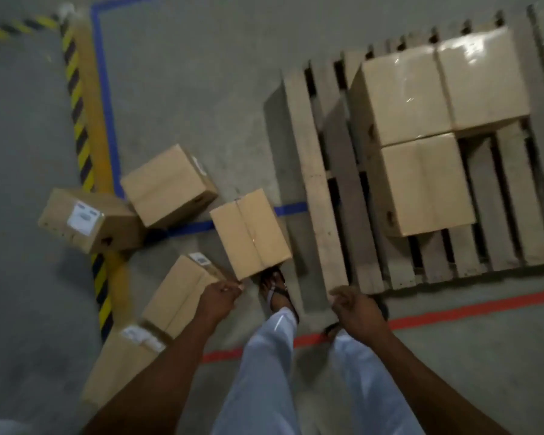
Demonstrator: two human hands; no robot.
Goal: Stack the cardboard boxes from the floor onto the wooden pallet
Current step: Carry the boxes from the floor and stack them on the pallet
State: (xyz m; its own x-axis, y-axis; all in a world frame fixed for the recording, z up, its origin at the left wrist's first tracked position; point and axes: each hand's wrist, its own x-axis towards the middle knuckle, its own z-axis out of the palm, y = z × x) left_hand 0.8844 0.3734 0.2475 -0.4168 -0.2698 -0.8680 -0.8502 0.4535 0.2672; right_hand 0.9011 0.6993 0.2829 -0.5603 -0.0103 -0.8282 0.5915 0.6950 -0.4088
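left hand (221,295): seen at the near corner of the middle floor box (251,234); fingers curled loosely, nothing seen to be held; whether the corner is touched cannot be told from the blur.
right hand (355,304): held in the air above the near left corner of the wooden pallet (311,171); fingers loosely curled, nothing held.
pallet: laid on the concrete floor (186,89) at right; three cardboard boxes carried on it.
pallet boxes: two set side by side at the far end, glossy tape on top, left one (402,95) and right one (484,76) touching; third (427,183) placed just near of the left one, touching it.
floor boxes: five, grouped left of the pallet. Middle box stood just beside the pallet's left edge, over the blue tape line (104,98). One (167,185) far-left of it, tilted. One with a white label (88,219) furthest left, over the yellow-black hazard stripe (79,120). Two at near left, one (181,293) partly hidden by the left forearm, one (120,365) nearest, labelled.
other: sandalled foot (277,293) placed at the near edge of the middle box; red tape line (471,309) run across the floor near the pallet.
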